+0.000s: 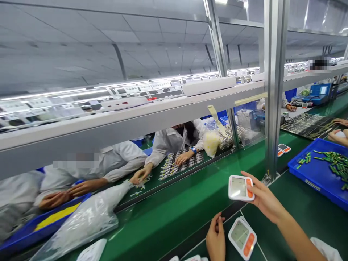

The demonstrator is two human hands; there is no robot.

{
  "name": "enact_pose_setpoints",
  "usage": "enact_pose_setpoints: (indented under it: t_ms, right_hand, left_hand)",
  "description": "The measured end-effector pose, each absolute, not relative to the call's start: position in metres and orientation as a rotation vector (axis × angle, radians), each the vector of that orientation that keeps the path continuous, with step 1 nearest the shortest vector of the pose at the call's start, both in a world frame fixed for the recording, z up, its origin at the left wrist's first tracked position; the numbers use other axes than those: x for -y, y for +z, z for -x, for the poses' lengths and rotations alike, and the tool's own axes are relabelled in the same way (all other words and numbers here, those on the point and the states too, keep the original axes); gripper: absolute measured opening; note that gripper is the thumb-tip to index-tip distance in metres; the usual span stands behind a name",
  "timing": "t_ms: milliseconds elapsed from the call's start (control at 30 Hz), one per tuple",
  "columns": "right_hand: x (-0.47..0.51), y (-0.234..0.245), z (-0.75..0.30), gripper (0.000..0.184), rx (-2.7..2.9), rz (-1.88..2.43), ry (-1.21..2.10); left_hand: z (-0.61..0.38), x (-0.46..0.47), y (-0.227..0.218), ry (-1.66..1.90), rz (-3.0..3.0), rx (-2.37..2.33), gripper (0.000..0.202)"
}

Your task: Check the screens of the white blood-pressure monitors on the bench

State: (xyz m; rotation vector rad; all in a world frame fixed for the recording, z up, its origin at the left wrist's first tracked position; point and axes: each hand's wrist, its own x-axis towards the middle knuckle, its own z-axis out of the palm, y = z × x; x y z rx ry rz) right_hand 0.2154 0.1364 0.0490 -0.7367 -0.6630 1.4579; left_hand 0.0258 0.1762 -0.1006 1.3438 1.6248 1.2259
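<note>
Two white-and-orange monitors in hand at a green assembly belt.

Left to right: clear plastic bag (81, 221) lying on the green belt (168, 214); left hand (215, 239), fingers curled, rests beside the lower monitor (242, 237) lying flat on the mat, contact unclear; right hand (265, 199), forearm angled up from lower right, pinches the raised monitor (240, 188) at its orange edge; upright aluminium post (273, 90) just behind; blue tray (318, 174) of green parts at right.

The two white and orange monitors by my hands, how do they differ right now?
The upper monitor is lifted off the belt in the right hand; the lower monitor lies flat on the green belt beside the left hand. Both share white cases, grey screens and orange buttons.
</note>
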Motion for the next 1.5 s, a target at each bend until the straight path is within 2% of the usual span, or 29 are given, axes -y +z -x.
enact_pose_setpoints:
  t_ms: [200,467,767,1267,1500]
  right_hand:
    - [-0.130,0.055,-0.227,0.067,0.709,0.784,1.398]
    - [-0.129,0.057,-0.232,0.064,0.801,0.890,1.410]
    - [-0.129,0.059,-0.225,0.055,0.829,0.872,1.396]
    - [-0.130,0.060,-0.221,0.058,0.826,0.932,1.407]
    - [-0.122,0.053,-0.251,0.065,0.862,1.163,1.168]
  left_hand:
    - [-0.031,-0.168,-0.089,1.217,-1.295,-1.460,0.058]
    - [-0.037,-0.165,-0.094,1.140,-1.352,-1.444,0.041]
    - [-0.037,-0.164,-0.094,1.072,-1.407,-1.481,0.031]
    - [-0.037,-0.163,-0.094,1.054,-1.410,-1.485,0.029]
    - [-0.035,-0.168,-0.096,1.038,-1.438,-1.479,0.032]
